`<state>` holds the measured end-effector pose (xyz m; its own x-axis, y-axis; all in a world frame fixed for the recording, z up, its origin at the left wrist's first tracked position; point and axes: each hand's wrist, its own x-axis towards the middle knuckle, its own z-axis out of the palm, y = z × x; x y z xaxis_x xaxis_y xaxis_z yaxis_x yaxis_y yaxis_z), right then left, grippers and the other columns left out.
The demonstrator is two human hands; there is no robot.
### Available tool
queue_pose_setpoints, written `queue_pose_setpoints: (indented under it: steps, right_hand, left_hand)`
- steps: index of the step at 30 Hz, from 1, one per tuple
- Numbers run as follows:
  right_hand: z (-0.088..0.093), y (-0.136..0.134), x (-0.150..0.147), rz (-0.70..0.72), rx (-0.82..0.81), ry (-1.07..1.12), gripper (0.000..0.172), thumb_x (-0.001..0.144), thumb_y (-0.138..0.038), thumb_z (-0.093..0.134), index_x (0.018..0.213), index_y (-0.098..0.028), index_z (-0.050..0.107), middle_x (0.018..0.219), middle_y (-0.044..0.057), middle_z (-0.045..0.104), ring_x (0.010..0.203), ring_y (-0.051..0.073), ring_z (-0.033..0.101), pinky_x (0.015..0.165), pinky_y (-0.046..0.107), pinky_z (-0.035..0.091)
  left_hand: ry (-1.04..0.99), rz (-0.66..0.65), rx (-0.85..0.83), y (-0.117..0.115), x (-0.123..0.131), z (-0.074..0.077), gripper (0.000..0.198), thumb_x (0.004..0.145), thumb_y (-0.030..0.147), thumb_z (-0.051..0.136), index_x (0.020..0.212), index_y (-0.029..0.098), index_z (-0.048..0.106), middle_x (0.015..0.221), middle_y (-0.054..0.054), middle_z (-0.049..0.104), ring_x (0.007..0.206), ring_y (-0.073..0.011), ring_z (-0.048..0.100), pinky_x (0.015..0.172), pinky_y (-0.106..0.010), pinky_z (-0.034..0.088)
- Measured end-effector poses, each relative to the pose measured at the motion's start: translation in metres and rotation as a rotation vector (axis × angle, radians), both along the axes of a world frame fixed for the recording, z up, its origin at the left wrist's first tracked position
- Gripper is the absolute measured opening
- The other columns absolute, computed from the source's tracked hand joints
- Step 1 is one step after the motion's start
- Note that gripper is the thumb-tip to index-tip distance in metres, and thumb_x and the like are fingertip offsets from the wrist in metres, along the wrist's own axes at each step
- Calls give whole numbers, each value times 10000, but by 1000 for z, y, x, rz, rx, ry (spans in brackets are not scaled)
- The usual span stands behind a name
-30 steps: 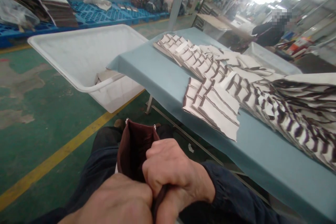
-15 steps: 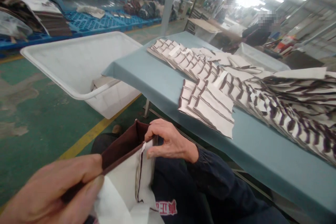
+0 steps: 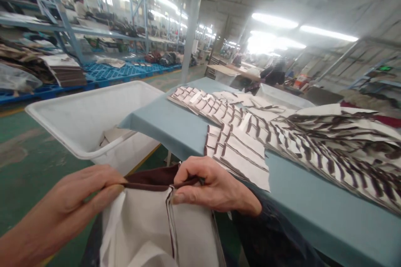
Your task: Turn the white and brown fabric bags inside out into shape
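Observation:
Between my hands, above my lap, hangs an off-white fabric bag piece (image 3: 144, 212) with a dark brown edge and inside. My left hand (image 3: 84, 196) pinches its brown-edged rim at the left. My right hand (image 3: 213, 183) grips the same rim farther right, thumb on the outer face beside a vertical seam with a dark line. The opening faces away from me, and the piece's lower end runs out of view. Just beyond my right hand, a small stack of similar off-white pieces with brown edges (image 3: 244, 154) lies on the table.
A blue-covered table (image 3: 169, 121) stretches from ahead to the right, bearing long overlapping rows of brown-edged pieces (image 3: 282, 137). Left of it stands a white plastic tub (image 3: 78, 104) with some fabric inside. Behind are blue pallets (image 3: 106, 73) and shelving; a person (image 3: 274, 73) is farther back.
My view has tilted up. The fabric piece has turned so its off-white face is broader toward me and its rim more level. Both hands still hold the rim; the left has moved up.

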<state>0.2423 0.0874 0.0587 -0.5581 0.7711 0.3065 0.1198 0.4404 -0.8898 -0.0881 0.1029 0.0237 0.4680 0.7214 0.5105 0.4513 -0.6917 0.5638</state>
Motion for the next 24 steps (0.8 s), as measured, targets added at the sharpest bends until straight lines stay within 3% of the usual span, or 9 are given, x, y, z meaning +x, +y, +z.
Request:
queue_pose_setpoints:
  steps: [3, 6, 10, 15, 24]
  right_hand:
    - [-5, 3, -6, 47, -41, 25, 624, 1009, -744, 988, 854, -192, 740, 760, -50, 680, 680, 105, 530, 625, 241, 422]
    - [-13, 4, -10, 118, -139, 63, 589, 986, -701, 1028, 868, -201, 740, 791, -53, 684, 697, 108, 541, 660, 236, 477]
    - [-18, 0, -7, 127, -292, 71, 567, 960, -666, 1061, 901, -198, 745, 807, -58, 666, 682, 101, 510, 637, 237, 458]
    - [-19, -5, -1, 120, -402, 93, 516, 952, -596, 1087, 935, -184, 777, 805, -60, 672, 677, 92, 501, 628, 236, 425]
    - [-30, -5, -1, 186, -510, 153, 475, 925, -530, 1122, 934, -185, 795, 847, -43, 724, 730, 105, 558, 701, 235, 494]
  left_hand:
    - [-55, -100, -3, 5, 13, 6, 135, 1167, 375, 758, 1128, 323, 876, 1040, 85, 901, 931, -159, 834, 900, -189, 607]
    - [-70, -231, -28, 3, 27, 3, 53, 1159, 326, 809, 1167, 317, 861, 1063, 53, 896, 942, -160, 833, 876, -196, 617]
    - [-92, -299, -53, -4, 46, -3, 196, 1147, 153, 745, 1221, 317, 823, 1066, 40, 876, 967, -149, 836, 887, -190, 621]
    - [-79, -392, 47, -6, 58, 7, 329, 1133, 25, 667, 1250, 303, 800, 1041, 63, 894, 926, -105, 855, 884, -146, 605]
    - [-31, -476, -16, -3, 48, 1, 237, 1243, 154, 664, 1299, 283, 854, 1011, 14, 906, 857, -144, 859, 852, -204, 625]
